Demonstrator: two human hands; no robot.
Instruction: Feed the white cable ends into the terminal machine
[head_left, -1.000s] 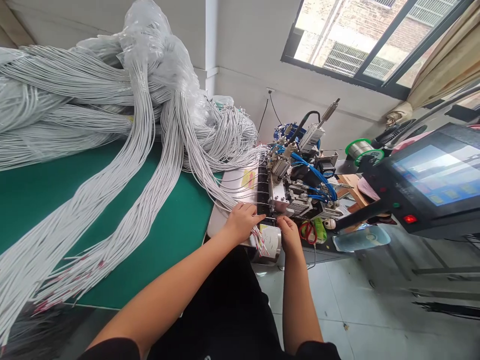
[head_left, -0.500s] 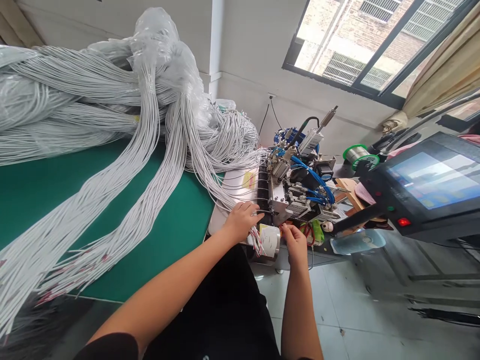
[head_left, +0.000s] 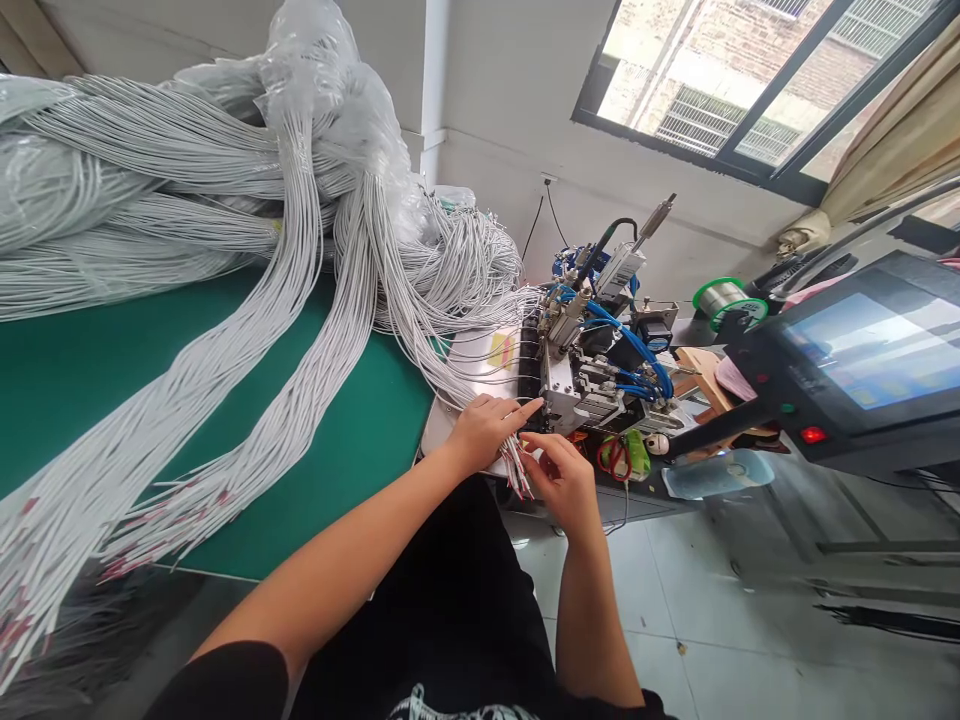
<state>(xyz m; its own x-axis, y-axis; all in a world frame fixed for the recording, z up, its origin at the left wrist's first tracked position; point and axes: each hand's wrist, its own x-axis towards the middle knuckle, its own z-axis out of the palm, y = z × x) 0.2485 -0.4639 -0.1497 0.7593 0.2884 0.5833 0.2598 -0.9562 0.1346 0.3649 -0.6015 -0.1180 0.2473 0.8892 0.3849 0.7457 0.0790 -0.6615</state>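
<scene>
Curling around a bundle of white wires [head_left: 514, 470] beside a machine [head_left: 589, 375], the left hand [head_left: 484, 432] extends one finger; the right hand [head_left: 566, 480] sits close by at the wires' red-tipped ends, whether pinching any impossible to tell.

1. A pale, plain wall [head_left: 502, 110] is rising behind the desk [head_left: 375, 430], and a whiter vertical strip [head_left: 436, 70] is running down it.
2. A wall socket [head_left: 549, 180] is sitting left of and below the window [head_left: 780, 80], with black cords [head_left: 535, 222] hanging from it.
3. The dark-framed window is slanting across the upper right, showing a brick building [head_left: 735, 50] with barred openings [head_left: 697, 118].
4. Bright daylight is coming through the glass.
5. A beige curtain [head_left: 885, 130] is hanging beside it, bunching at its lower end.
6. The desk is showing a green top.
7. Pale tiles [head_left: 637, 600] are covering the floor, where a small brown scrap [head_left: 681, 648] is lying.
</scene>
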